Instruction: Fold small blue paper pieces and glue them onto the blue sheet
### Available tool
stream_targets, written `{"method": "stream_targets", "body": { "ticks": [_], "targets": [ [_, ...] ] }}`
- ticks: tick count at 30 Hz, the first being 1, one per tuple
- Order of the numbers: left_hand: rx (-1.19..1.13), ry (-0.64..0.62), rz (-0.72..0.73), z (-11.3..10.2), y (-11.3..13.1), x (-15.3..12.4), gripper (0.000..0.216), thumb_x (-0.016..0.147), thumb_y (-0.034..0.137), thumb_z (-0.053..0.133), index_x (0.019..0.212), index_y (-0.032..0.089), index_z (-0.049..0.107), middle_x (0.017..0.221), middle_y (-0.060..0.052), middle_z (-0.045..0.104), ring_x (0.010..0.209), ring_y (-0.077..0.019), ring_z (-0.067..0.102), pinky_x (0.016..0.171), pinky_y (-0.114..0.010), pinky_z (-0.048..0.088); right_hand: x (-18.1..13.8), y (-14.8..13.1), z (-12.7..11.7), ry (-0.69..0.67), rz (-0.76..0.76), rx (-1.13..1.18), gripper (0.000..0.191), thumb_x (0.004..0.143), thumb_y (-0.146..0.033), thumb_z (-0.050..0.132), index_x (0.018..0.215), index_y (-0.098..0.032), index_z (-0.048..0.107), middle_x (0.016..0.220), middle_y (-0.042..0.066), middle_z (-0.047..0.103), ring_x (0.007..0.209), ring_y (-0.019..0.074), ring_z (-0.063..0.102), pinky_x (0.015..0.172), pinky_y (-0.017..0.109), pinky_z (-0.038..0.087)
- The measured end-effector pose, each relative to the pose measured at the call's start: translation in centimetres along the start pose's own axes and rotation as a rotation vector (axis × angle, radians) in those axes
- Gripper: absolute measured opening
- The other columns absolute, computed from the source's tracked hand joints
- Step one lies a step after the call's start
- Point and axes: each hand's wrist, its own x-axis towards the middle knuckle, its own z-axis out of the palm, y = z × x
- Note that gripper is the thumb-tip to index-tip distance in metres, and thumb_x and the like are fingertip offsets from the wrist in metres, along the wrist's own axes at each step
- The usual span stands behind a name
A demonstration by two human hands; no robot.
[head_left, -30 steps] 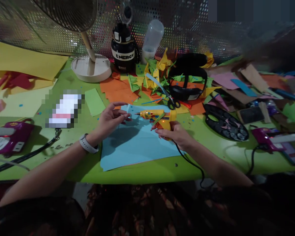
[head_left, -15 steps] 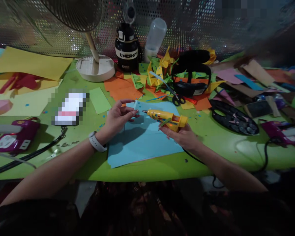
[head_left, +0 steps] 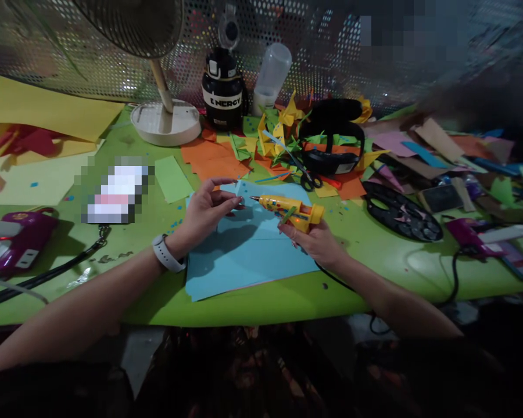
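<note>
My right hand [head_left: 316, 239] grips a yellow glue gun [head_left: 287, 209], its nozzle pointing left at my left fingertips. My left hand [head_left: 207, 212], with a white watch on the wrist, pinches something small that I cannot make out just in front of the nozzle. Both hands hover over a light blue paper sheet [head_left: 248, 249] lying on the green table [head_left: 287, 296]. The gun's black cord runs off the table's front edge.
Orange paper [head_left: 213, 159], folded paper cranes [head_left: 279, 130], scissors [head_left: 303, 174] and a black headset [head_left: 333, 139] lie behind the sheet. A fan base [head_left: 165, 122], black bottle [head_left: 224, 93] and clear bottle [head_left: 270, 72] stand at the back. Purple glue guns [head_left: 9, 244] [head_left: 475, 235] flank the sides; a black palette [head_left: 401, 212] sits right.
My right hand lifted the glue gun off the blue sheet and raised its nozzle toward my left fingers. The left hand stayed pinched in place.
</note>
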Motion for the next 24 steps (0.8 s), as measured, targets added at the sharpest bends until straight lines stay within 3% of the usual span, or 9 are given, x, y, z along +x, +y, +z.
{"method": "stream_targets", "body": {
  "ticks": [12, 24],
  "targets": [
    [0.018, -0.023, 0.051, -0.28, -0.87, 0.14, 0.047, 0.079, 0.03, 0.078, 0.117, 0.017, 0.054, 0.085, -0.003, 0.075, 0.076, -0.0164, 0.074, 0.059, -0.021, 0.056, -0.12, 0.03, -0.19, -0.001, -0.016, -0.045, 0.037, 0.071, -0.052, 0.077, 0.081, -0.019, 0.065, 0.063, -0.003, 0.055, 0.048, 0.0072, 0.044, 0.043, 0.023, 0.042],
    [0.033, -0.035, 0.049, -0.32, -1.05, 0.16, 0.047, 0.08, 0.031, 0.077, 0.119, 0.017, 0.054, 0.087, -0.004, 0.076, 0.077, -0.0164, 0.074, 0.061, -0.022, 0.057, -0.16, -0.11, -0.13, -0.007, -0.025, -0.094, 0.037, 0.075, -0.053, 0.074, 0.083, -0.018, 0.063, 0.058, -0.004, 0.05, 0.046, 0.0077, 0.042, 0.043, 0.024, 0.037]
  ]
}}
